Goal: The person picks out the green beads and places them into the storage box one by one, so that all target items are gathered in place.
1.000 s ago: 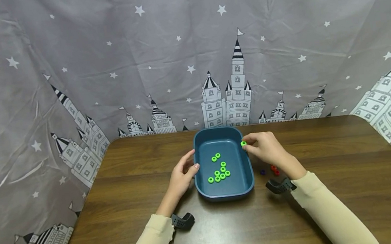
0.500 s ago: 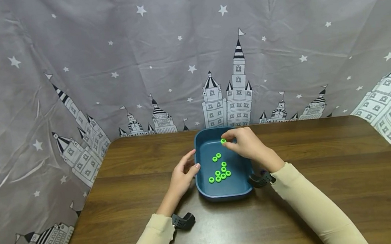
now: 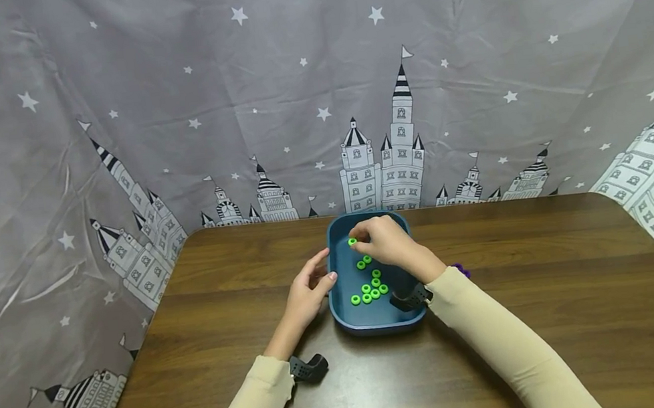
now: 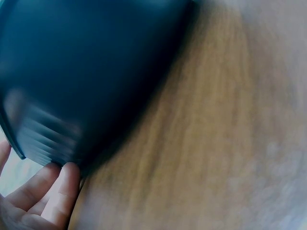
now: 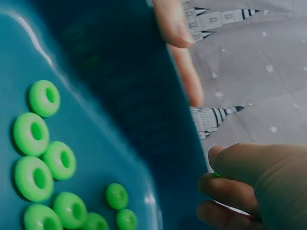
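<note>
A dark blue rectangular tray (image 3: 341,284) stands near the table's back edge with several green ring-shaped beads (image 3: 375,294) on its floor. My right hand (image 3: 384,240) is over the tray's far part and pinches one green bead (image 3: 352,242) between thumb and fingers. In the right wrist view that bead is mostly hidden by the fingers (image 5: 230,189). My left hand (image 3: 306,295) holds the tray's left side, its thumb over the rim and other fingers outside. In the left wrist view fingertips (image 4: 69,175) touch the tray's outer wall (image 4: 86,72).
Small purple rings (image 3: 461,270) lie on the wooden table (image 3: 553,272) right of the tray, partly hidden by the right sleeve (image 3: 500,339). A grey curtain (image 3: 261,50) with castles and stars hangs behind the table.
My right hand has moved left from the tray's right rim to above its far left part, carrying the green bead. The red rings are now hidden by the arm. My left hand stays put.
</note>
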Demonstrator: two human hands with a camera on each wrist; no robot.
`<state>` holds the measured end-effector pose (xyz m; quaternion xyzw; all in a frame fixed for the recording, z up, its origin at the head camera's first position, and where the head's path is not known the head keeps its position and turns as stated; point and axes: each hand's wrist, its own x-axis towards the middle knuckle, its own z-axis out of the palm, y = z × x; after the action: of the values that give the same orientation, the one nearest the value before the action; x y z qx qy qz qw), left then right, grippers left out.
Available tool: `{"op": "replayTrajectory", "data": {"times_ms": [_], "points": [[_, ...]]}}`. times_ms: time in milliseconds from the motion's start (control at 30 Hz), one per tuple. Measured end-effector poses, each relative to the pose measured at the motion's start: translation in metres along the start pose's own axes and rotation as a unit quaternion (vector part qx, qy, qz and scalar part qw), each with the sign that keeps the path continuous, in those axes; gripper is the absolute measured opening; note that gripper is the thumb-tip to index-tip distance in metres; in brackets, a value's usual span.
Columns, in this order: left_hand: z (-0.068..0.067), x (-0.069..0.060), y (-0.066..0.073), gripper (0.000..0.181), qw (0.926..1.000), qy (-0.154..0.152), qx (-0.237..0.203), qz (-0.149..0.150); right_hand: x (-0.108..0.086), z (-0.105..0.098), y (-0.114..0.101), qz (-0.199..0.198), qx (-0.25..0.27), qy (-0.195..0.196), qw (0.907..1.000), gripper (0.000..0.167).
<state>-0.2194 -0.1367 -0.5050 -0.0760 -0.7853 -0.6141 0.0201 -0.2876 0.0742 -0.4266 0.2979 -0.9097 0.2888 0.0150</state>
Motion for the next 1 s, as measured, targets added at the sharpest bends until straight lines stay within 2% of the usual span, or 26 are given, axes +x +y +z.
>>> {"op": "replayTrajectory", "data": {"times_ms": [167,300,667,833,1000], "points": [[0.000,0.001,-0.001,0.053,1.0000,-0.001,-0.002,0.007,0.002,0.008,-0.002,-0.002,-0.010,-0.027,0.9996,0.025],[-0.001,0.001,0.000,0.052,1.0000,0.002,-0.003,0.007,0.003,0.012,-0.004,-0.020,-0.019,-0.049,0.9984,0.025],[-0.002,0.002,-0.001,0.053,1.0000,0.000,-0.005,0.004,0.003,0.021,-0.005,-0.045,-0.043,-0.115,0.9914,0.024],[-0.001,0.003,-0.002,0.053,1.0000,0.000,-0.005,0.003,0.003,0.023,-0.006,-0.058,-0.063,-0.129,0.9879,0.023],[0.000,0.002,-0.002,0.052,0.9999,-0.004,-0.008,0.005,0.000,0.024,-0.006,-0.077,-0.084,-0.126,0.9855,0.020]]}}
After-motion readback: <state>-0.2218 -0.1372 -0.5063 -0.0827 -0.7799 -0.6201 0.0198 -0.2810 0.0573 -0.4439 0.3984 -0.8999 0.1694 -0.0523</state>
